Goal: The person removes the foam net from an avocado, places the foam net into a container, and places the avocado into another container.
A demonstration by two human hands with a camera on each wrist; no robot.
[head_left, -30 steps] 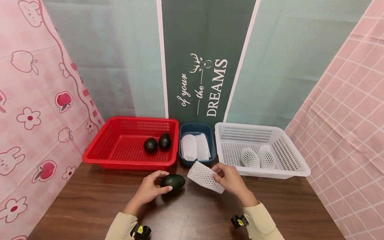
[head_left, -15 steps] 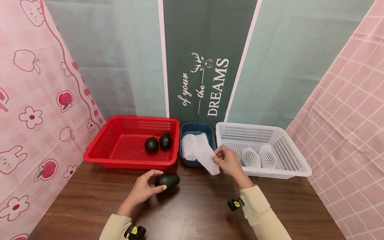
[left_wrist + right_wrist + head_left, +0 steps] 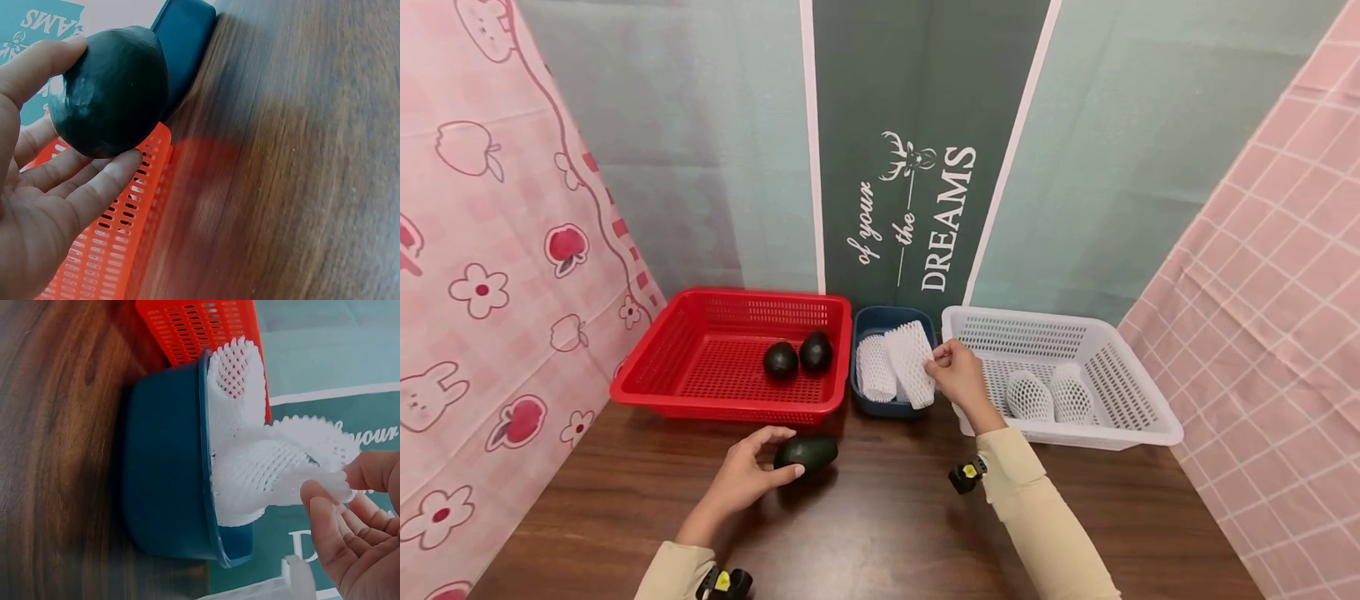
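My left hand [image 3: 743, 473] holds a dark green avocado [image 3: 806, 454] between thumb and fingers, in front of the red basket. In the left wrist view the avocado [image 3: 115, 90] fills much of the grasp, thumb on one side and fingertips on the other. With thumb and fingertips, my right hand [image 3: 957, 373] pinches the edge of a white foam net sleeve [image 3: 912, 363] over the blue bin [image 3: 868, 407]. Another foam net sleeve [image 3: 876, 368] lies in that bin. The right wrist view shows the pinched sleeve [image 3: 269, 475] overlapping the bin's rim.
To the left stands the red basket [image 3: 730, 408] with two avocados [image 3: 780, 361] inside. On the right, a white basket [image 3: 1138, 429] contains two net-covered fruits [image 3: 1028, 396]. All stand on a brown wooden table [image 3: 880, 533] before a green cloth backdrop [image 3: 895, 100].
My right hand has carried the foam sleeve away from the avocado, back and up to over the blue bin. The left hand has shifted slightly left with the avocado.
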